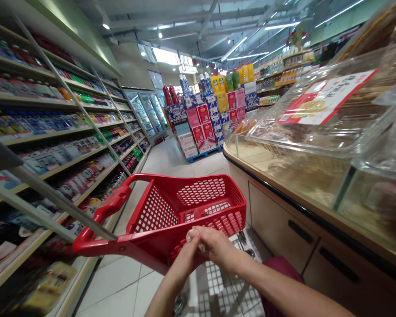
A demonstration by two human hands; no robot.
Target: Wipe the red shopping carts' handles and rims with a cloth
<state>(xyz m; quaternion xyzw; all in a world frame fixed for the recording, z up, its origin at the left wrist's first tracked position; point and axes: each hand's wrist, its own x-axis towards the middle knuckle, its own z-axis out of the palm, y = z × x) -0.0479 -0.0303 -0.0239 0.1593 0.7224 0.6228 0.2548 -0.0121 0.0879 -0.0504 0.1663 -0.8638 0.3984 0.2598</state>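
Observation:
My left hand point(192, 247) and my right hand point(217, 246) are drawn together in front of the near side of a red shopping cart point(145, 240). Both are closed, their fingers curled against each other. A small pale bit shows between them, too small to name. Whether either hand touches the cart's rim I cannot tell. Inside, the cart's slotted basket shows bare red plastic. Its handle point(114, 201) points to the left, away from both hands.
Shelves of drinks point(53, 127) line the left side. To the right, a counter point(277, 193) carries clear plastic food boxes point(317, 110). Ahead stands a pallet stack of cartons point(201, 125), with glass-door fridges point(145, 110) beyond. Tiled floor point(125, 281) runs between.

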